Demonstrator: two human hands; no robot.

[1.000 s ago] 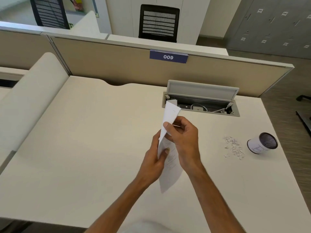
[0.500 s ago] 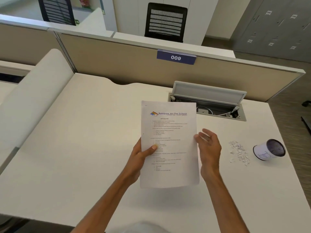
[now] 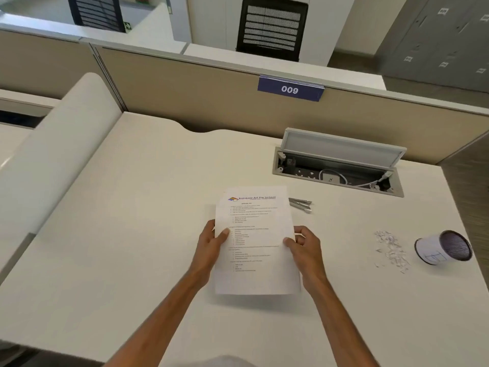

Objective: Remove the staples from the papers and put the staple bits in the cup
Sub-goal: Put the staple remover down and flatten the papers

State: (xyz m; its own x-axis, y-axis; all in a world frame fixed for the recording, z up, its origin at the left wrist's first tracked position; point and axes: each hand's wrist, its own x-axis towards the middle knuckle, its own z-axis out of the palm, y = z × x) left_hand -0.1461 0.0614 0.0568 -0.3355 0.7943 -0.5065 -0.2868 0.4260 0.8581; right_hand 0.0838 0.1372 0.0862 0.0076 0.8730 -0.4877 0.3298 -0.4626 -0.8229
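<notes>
Paper (image 3: 255,239): "Rainbow Art Pre School"; partition plate (image 3: 290,89): "009".

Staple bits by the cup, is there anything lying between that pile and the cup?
Nothing visible lies between the staple bits and the cup; only bare desk separates them. The cup lies on its side, though, with its mouth turned away from the pile.

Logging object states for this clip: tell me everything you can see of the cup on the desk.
The cup lies on its side on the desk, near the right edge, mouth turned right. Its wall looks like white paper with a pen-drawn mark; rim and inside look dark. A scatter of small white bits lies just left of it, not touching. Only the desk touches it; its contents cannot be told.
</notes>
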